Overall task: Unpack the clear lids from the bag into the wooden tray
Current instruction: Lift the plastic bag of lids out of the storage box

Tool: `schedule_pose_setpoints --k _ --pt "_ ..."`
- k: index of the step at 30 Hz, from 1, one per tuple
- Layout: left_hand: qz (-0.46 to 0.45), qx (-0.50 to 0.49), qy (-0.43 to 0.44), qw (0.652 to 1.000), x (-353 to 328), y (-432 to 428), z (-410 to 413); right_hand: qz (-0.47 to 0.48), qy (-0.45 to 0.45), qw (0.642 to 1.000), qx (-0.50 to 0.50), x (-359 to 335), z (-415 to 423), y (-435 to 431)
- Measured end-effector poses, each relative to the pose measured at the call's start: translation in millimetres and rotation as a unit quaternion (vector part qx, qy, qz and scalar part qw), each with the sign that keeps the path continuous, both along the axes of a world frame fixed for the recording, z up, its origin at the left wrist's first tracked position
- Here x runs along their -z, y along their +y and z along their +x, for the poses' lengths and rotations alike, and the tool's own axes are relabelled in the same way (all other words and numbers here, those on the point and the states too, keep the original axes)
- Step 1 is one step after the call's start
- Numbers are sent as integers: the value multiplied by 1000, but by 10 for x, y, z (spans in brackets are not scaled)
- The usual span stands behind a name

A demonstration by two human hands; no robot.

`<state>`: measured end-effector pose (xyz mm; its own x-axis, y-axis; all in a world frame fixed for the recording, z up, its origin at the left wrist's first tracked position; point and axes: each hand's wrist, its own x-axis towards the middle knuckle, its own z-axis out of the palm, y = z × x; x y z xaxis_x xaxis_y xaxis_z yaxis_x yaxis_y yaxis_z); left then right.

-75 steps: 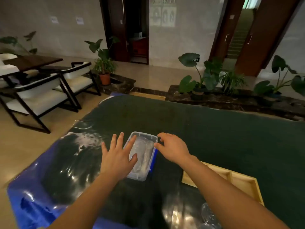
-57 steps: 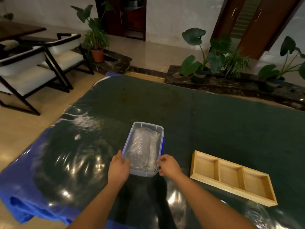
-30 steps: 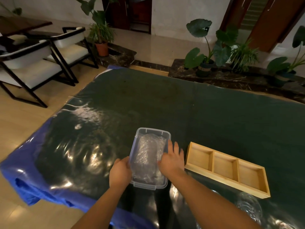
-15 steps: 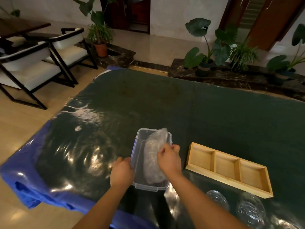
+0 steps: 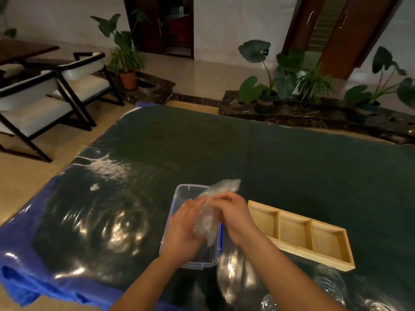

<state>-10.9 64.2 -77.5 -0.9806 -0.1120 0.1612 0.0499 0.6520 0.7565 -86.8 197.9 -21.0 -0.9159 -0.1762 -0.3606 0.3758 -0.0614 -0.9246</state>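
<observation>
A crinkled clear bag [image 5: 211,212] of lids is lifted out of a clear plastic box [image 5: 179,254] with a blue-edged rim. My left hand [image 5: 183,230] cups the bag's lower end from the left. My right hand [image 5: 233,212] grips the bag's middle from the right. The bag's upper end pokes out beyond my fingers. A wooden tray [image 5: 301,248] with three compartments lies just right of the box. The lids inside the bag are too blurred to make out.
The table [image 5: 269,158] carries a dark green cloth under glossy plastic, with blue sheet [image 5: 27,286] hanging at the near-left edge. Clear domed lids [image 5: 327,281] lie near the front right edge. Chairs [image 5: 45,95] stand at the left and potted plants [image 5: 269,75] behind the table.
I pulled the box toward me. My right hand lifted the bag out of it. My left hand left the box's side and now holds the bag's lower end.
</observation>
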Motion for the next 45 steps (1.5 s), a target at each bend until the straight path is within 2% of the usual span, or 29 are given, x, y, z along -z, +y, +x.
schedule_pose_setpoints --k 1,2,3,4,5,6,9,10,11,14,16,18,20,22,26,29,32,33,35,37,38,41,42,43,44,45 --pt "95 -38 -18 995 -64 2 -5 -57 7 998 2 -75 0 73" --pt "184 -93 -40 978 -105 -2 -33 -75 44 996 5 -122 -9 158" --pt "263 -138 -70 952 -138 -19 -66 -31 117 993 -3 -158 -22 256" --pt "319 -156 -93 930 -160 -49 -101 58 210 975 -29 -180 -34 348" --pt "343 -147 -107 921 -178 -87 -128 157 298 939 -70 -197 -45 433" --pt "346 -124 -119 922 -213 -123 -148 245 369 888 -123 -212 -61 493" --pt "329 -47 -160 930 -388 -147 -179 446 474 718 -247 -248 -135 506" --pt "318 -22 -173 932 -419 -151 -188 474 493 685 -251 -274 -165 485" --pt "306 2 -184 934 -454 -155 -184 471 506 681 -240 -312 -203 468" --pt "267 68 -245 930 -610 -244 -167 416 486 737 -219 -483 -297 493" --pt "267 110 -271 918 -718 -310 -170 377 392 806 -236 -600 -368 521" --pt "268 128 -253 921 -829 -318 -182 322 295 871 -223 -685 -424 541" --pt "265 114 -218 932 -882 -292 -186 295 226 904 -209 -726 -442 541" --pt "260 113 -205 937 -909 -259 -169 282 200 917 -199 -723 -408 526" --pt "278 183 -197 922 -1034 -269 -141 326 236 901 -161 -662 -338 498" --pt "213 68 -150 963 -1119 -221 -174 343 275 887 -140 -660 -292 480" --pt "111 -49 -104 987 -1161 -20 -277 291 260 910 -142 -704 -236 396" --pt "107 -68 -91 988 -1143 39 -305 272 253 917 -143 -736 -221 376" --pt "184 -82 -63 978 -1098 102 -338 275 266 913 -142 -798 -206 392" --pt "235 -97 -40 966 -1065 73 -333 326 298 883 -158 -824 -150 479" --pt "236 -108 -36 965 -1055 47 -328 370 330 850 -178 -820 -99 525" --pt "216 -113 -39 969 -1051 15 -363 501 463 693 -231 -696 147 595" --pt "205 -102 -42 973 -1057 27 -375 523 490 657 -234 -643 174 589" --pt "196 -86 -49 976 -1065 41 -378 534 498 642 -234 -625 151 592" --pt "185 -70 -58 978 -1076 50 -371 526 492 656 -226 -626 98 601" --pt "178 -56 -64 980 -1084 49 -357 498 467 698 -214 -630 24 620"
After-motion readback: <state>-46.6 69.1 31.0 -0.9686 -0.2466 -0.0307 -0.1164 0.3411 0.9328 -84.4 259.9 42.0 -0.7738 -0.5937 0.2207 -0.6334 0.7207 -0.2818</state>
